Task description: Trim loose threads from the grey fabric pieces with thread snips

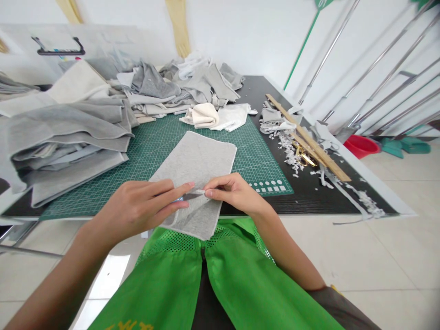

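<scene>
Holding: left hand point(137, 208) and right hand point(232, 192) meet over a rectangular grey knit fabric piece point(195, 176), fingers pinched together on a small thin blade-like tool point(192, 195).
Fabric: overhangs the bench's near edge, lying on the green grid cutting mat point(144, 151).
Left: stacked grey cloth point(65, 137).
Right: long wooden ruler point(307, 137), white scraps point(290, 153).

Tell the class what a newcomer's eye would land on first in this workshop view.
First, the two hands meeting at the near table edge: the left hand and right hand pinch a small grey tool over a grey fabric rectangle that overhangs the green cutting mat. Next, the bright green apron fills the bottom of the view. A heap of grey and cream cloth is piled at the left and back.
</scene>
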The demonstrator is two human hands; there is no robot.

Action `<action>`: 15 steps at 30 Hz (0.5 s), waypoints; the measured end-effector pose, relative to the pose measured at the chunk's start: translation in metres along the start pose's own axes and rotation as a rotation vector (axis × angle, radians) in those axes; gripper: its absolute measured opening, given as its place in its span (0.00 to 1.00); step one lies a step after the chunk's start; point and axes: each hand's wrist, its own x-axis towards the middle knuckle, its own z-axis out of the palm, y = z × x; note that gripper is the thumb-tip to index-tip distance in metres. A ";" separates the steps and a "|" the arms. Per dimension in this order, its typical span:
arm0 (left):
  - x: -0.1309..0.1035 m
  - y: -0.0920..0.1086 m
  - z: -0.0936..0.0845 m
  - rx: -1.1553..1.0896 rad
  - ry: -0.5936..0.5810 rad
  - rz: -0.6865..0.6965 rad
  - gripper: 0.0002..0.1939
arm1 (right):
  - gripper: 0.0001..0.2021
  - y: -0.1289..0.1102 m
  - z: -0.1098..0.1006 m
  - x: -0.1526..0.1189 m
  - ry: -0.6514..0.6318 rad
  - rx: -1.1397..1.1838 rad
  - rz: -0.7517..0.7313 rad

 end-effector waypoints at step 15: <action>0.000 0.000 0.002 -0.027 0.012 0.017 0.22 | 0.07 0.001 -0.001 0.000 -0.006 0.021 -0.005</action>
